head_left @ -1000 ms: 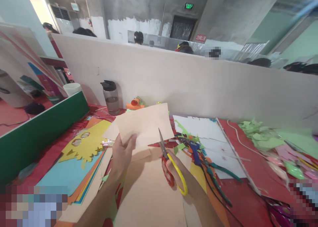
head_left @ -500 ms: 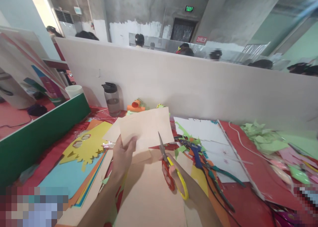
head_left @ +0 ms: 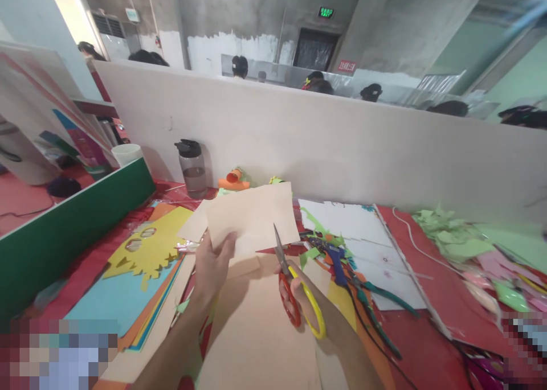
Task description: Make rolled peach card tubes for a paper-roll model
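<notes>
My left hand (head_left: 216, 262) pinches a cream sheet of paper (head_left: 252, 213) by its lower left part, thumb on the near face. The sheet is held up above the table. Scissors (head_left: 281, 259) with one red and one yellow handle are in my right hand (head_left: 297, 290), its fingers in the loops. Their blades point up and look nearly closed, overlapping the lower right of the sheet; whether they grip it I cannot tell. Under both hands lies a larger cream sheet (head_left: 260, 333), with a small cream strip (head_left: 243, 267) on it.
Left are a yellow cut-out (head_left: 145, 245), coloured sheets (head_left: 102, 299) and a green divider (head_left: 77, 208). A water bottle (head_left: 192, 171) stands by the white partition (head_left: 320, 134). Right lie a blue glue gun (head_left: 337, 262), green-handled pliers (head_left: 391, 299), a white board (head_left: 367, 225) and green paper scraps (head_left: 444, 233).
Both hands, the sheet and the scissors stay almost where they were. The view has shifted very slightly.
</notes>
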The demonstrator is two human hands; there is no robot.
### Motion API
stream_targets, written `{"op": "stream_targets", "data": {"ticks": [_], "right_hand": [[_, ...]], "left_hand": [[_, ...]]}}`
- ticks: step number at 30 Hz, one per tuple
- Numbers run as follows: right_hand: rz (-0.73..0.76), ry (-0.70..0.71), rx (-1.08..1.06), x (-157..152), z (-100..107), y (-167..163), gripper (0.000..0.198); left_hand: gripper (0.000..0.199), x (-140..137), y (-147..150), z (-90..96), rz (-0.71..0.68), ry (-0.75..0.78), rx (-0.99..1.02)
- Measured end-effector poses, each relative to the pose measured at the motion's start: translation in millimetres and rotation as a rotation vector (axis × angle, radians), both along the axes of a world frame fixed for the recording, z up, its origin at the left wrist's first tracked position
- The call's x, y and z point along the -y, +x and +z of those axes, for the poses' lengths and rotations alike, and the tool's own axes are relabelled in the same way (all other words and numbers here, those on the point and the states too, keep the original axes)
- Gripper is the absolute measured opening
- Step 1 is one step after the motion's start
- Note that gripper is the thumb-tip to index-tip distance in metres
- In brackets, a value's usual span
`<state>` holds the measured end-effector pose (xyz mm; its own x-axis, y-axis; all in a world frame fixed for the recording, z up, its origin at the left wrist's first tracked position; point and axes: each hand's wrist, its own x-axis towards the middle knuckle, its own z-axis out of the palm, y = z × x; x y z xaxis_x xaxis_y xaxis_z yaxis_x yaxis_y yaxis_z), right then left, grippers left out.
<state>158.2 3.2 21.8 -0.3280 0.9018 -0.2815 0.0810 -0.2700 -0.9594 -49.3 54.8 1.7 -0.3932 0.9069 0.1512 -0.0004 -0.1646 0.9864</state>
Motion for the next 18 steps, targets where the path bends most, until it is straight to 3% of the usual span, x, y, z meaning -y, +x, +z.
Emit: {"op": "stream_targets", "data": {"ticks": [18], "right_hand": [[-0.047, -0.003, 0.003, 1.2, -6.2, -7.5, 0.056]], "left_hand": [[0.035, -1.6, -0.5, -3.7, 0.020, 0.016, -0.019]]}}
